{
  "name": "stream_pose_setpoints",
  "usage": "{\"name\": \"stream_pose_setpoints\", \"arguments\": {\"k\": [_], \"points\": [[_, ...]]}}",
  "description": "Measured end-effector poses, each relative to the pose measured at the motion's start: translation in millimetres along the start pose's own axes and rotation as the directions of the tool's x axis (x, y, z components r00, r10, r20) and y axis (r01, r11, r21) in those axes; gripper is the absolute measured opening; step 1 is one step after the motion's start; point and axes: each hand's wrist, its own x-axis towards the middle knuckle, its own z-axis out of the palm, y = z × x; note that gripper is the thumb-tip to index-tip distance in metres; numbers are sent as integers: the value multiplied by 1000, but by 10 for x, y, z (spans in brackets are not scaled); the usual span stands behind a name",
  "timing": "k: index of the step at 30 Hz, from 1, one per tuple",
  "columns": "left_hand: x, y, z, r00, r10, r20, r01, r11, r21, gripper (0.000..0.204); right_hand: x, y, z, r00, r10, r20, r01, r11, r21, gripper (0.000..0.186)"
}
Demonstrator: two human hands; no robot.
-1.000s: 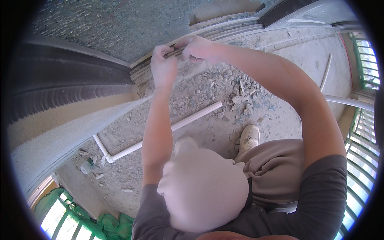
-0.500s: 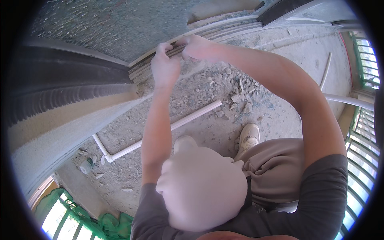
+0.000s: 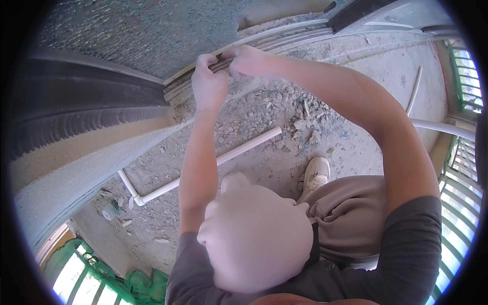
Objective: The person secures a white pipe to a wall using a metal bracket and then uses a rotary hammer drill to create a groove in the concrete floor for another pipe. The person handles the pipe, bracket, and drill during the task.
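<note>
Both sets of fingers are curled shut on the same thing: a thin grey strip (image 3: pixel 223 63) that runs along the edge where the rough wall meets the pale moulding, up at twelve o'clock in the view. The left hand (image 3: pixel 208 84) grips it from the eleven o'clock side, fingers (image 3: pixel 203 62) hooked over the top of the strip, and the right hand (image 3: pixel 251 61) pinches it just beside, at about one o'clock, the two hands almost touching. The strip itself is mostly hidden under the knuckles, so only a short dark length shows between them. From there the forearms come down toward six o'clock, the right one in a dark grey sleeve (image 3: pixel 406 239). Below the hands the concrete floor (image 3: pixel 356 91) is strewn with rubble (image 3: pixel 305 119), and a white pipe (image 3: pixel 213 165) lies across it, running from three o'clock down toward eight o'clock to an elbow joint. A pale shoe (image 3: pixel 316 175) stands near the pipe at about four o'clock. Green netting (image 3: pixel 122 282) shows at seven o'clock.
</note>
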Motion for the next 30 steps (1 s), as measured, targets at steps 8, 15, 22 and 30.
{"name": "stream_pose_setpoints", "arguments": {"k": [8,15,22,30], "points": [[2,0,-5,999,-9,-33,8,1000,-5,37,-60,-65,-49,999,52,8,-53,995,83,80],[-13,10,15,999,-37,-3,36,998,-60,39,-29,-57,-21,998,46,41,-49,996,68,81],[31,-45,-2,994,-108,25,110,982,-151,42,-43,-74,-25,996,68,61,-78,980,182,82],[-14,21,-20,997,-68,33,71,994,-83,42,37,21,43,1000,-13,-7,13,997,72,43]]}}
